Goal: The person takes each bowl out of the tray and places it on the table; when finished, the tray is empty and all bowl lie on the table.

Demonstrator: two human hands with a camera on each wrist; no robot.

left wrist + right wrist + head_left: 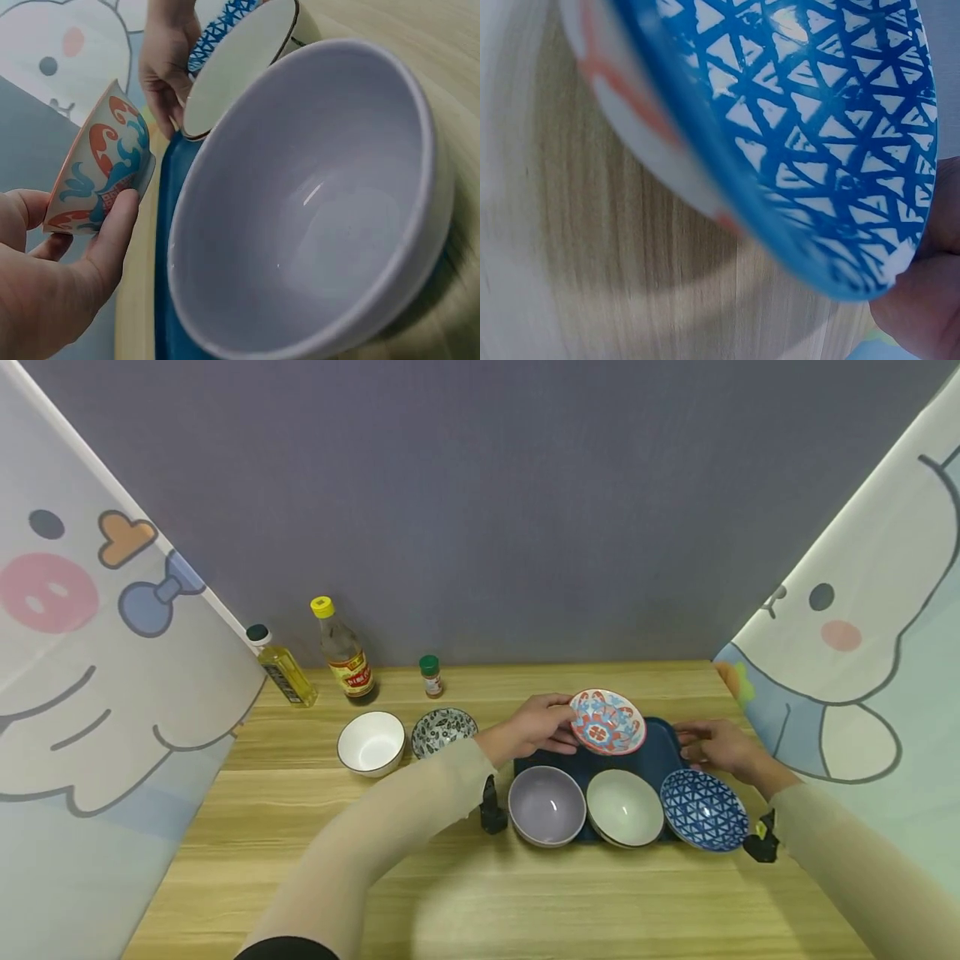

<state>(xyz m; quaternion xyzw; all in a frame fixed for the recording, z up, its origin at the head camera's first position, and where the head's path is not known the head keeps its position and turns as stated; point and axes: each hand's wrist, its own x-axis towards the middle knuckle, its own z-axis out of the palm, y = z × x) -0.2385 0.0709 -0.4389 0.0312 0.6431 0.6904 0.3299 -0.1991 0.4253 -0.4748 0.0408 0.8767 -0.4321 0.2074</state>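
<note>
My left hand [542, 727] grips a small red, blue and white patterned bowl [607, 722], tilted above the back of a dark blue tray [658, 745]. In the left wrist view, the thumb lies on this bowl's [105, 161] outside and fingers are at its rim. Beside the tray's back right corner is my right hand [716, 750], fingers loosely bent; whether they touch the tray is unclear. Along the tray's front stand a lilac bowl [547, 806], a cream bowl [625, 807] and a blue triangle-patterned bowl [703, 810]. The right wrist view shows the triangle-patterned bowl [817, 135] close up.
Left of the tray are a white bowl [371, 743] and a black floral bowl [442, 731], partly hidden by my left arm. Behind them stand an oil bottle [287, 672], a yellow-capped sauce bottle [347, 660] and a green-capped jar [431, 677]. A grey wall [480, 510] rises behind the table.
</note>
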